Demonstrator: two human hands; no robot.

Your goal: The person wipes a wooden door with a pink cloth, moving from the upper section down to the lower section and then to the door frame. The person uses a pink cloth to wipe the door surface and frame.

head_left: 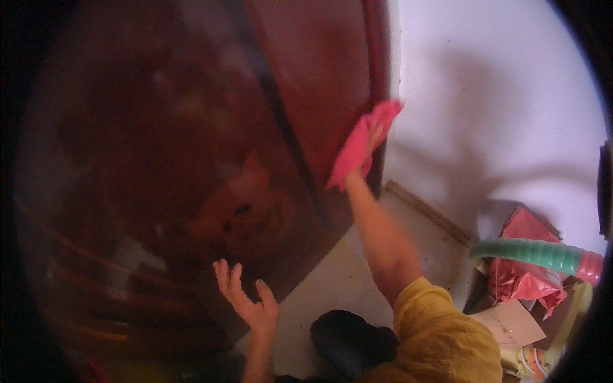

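Observation:
A pink cloth (354, 151) lies against the right edge of a glossy dark-red furniture panel (316, 72), close to the white wall. My right hand (375, 136) holds it there, arm stretched out, the cloth partly covering the fingers. Lower down, my left hand (251, 299) is raised with its fingers apart and nothing in it. It is nearest to the large shiny dark-red front (143, 143), which mirrors a blurred reflection; whether the fingertips touch it I cannot tell. A dark strip (287, 129) runs diagonally between the two red surfaces.
The white wall (440, 95) rises at right, with a brown skirting strip (426, 213) along the floor (335, 273). In the corner are a red plastic bag (519, 268), a green-and-red ribbed hoop (531, 253), a cardboard piece (510, 323) and a pale yellow frame (572, 316).

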